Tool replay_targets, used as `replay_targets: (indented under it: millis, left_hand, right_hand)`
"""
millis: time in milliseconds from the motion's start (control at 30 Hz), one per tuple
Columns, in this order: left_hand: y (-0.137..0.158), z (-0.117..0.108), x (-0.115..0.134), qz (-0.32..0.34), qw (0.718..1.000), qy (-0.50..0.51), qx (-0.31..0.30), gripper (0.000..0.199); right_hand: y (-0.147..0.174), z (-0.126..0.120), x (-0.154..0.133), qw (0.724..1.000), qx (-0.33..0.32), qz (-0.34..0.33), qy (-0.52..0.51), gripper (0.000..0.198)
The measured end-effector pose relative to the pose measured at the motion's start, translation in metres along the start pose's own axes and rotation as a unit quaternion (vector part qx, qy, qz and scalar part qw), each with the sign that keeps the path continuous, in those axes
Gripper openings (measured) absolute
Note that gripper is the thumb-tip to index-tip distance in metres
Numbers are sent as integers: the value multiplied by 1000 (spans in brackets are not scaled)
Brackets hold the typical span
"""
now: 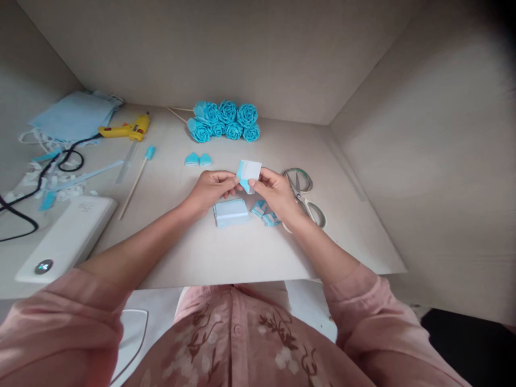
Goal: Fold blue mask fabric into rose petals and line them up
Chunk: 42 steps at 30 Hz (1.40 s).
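Note:
Between my two hands is a small blue-and-white fabric piece (pixel 250 171), partly folded. My left hand (pixel 215 187) pinches its left edge, and my right hand (pixel 274 192) grips its lower right side with the thumb in front. Just below lies a stack of pale blue fabric rectangles (pixel 232 212). Several small blue folded pieces (pixel 265 213) lie beside the stack, near my right wrist. Scissors (pixel 308 201) and a roll of tape (pixel 305 180) sit to the right, partly behind my right hand. Two rounded blue petals (pixel 198 159) rest beyond my left hand.
Blue fabric roses (pixel 228 121) on sticks lie at the back. On the left are a yellow glue gun (pixel 128 129) with a black cord, a stick with a blue tip (pixel 137 183), a white power bank (pixel 66 239), face masks (pixel 74 115) and scraps (pixel 48 180). Panels enclose the back and sides.

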State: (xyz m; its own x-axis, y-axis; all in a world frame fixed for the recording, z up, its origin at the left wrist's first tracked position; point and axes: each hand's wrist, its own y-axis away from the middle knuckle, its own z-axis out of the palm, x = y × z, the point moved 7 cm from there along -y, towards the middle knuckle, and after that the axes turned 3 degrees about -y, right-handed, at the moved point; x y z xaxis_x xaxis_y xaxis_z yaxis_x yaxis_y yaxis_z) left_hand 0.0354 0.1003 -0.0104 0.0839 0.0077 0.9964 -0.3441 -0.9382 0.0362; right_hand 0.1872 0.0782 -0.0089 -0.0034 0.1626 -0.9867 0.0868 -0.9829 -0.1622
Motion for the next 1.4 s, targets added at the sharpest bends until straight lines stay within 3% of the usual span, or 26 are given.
replay_targets:
  millis: [167, 400, 600, 767, 1100, 1300, 1400]
  left_hand:
    - [0, 2, -4, -14, 998, 51, -15, 26]
    - [0, 4, -6, -9, 998, 48, -32, 35]
    - [4, 10, 0, -10, 997, -29, -66, 35]
    - [5, 14, -1, -9, 994, -68, -84, 34]
    - [1, 9, -4, -59, 993, 56, -87, 31]
    - [2, 9, -3, -54, 994, 20, -89, 27]
    - [2, 10, -1, -43, 994, -6, -97, 28]
  right_hand:
    - [0, 1, -3, 1000, -1, -19, -5, 19]
    - [1, 1, -3, 1000, 10, -19, -11, 23]
    - [0, -5, -6, 999, 29, -23, 9, 33]
    - [1, -7, -12, 998, 29, -44, 46, 21]
    - [4, -3, -34, 965, 25, -170, 197, 9]
    - [5, -4, -33, 967, 31, -160, 197, 12]
    - [4, -4, -27, 979, 11, -111, 173, 30]
